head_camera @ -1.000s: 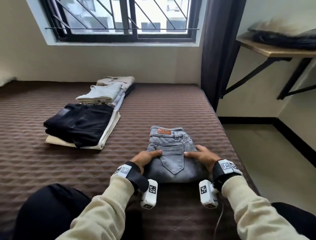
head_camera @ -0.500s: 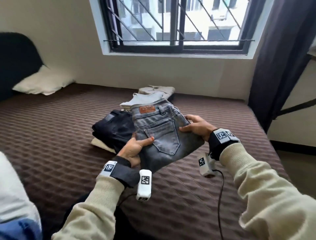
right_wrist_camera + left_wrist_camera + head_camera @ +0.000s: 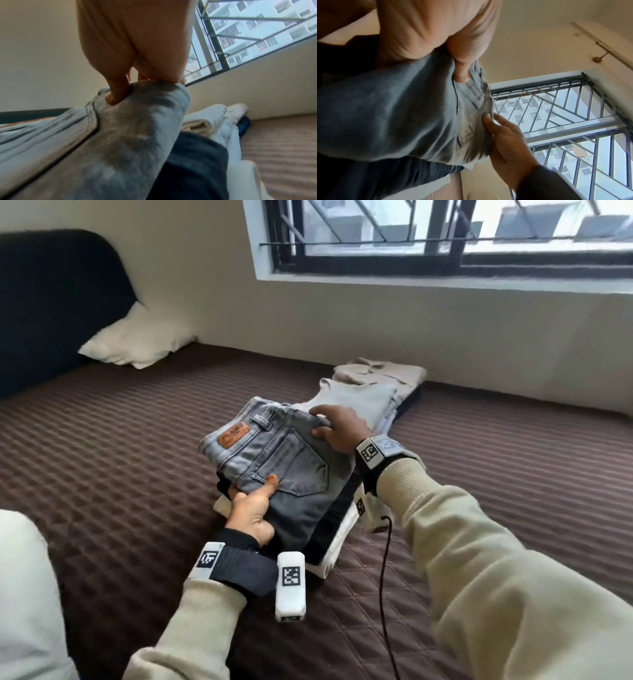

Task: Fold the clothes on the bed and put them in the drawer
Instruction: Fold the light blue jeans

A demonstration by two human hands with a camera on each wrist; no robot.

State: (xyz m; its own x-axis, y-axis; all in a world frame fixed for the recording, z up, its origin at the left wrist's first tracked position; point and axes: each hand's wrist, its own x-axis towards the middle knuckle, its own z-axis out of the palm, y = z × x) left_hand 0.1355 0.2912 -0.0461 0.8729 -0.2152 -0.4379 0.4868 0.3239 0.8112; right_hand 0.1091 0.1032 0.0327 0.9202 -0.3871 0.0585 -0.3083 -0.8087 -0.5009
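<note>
Nearest you, your left hand [image 3: 251, 508] pinches the folded grey jeans [image 3: 274, 460], thumb on top; right hand [image 3: 342, 428] grips the far edge. Jeans sit over the black pants [image 3: 330, 522] on the bed [image 3: 120, 474]; more folded clothes [image 3: 370, 395] beyond.

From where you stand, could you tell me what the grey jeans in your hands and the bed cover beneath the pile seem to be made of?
Grey jeans: apparently denim, faded matt wash, with stitched pocket seams and a tan patch that looks like leather, real or imitation. Bed cover: brown quilted fabric, slightly sheeny, stitched into a raised diamond pattern; the fibre cannot be told.
</note>
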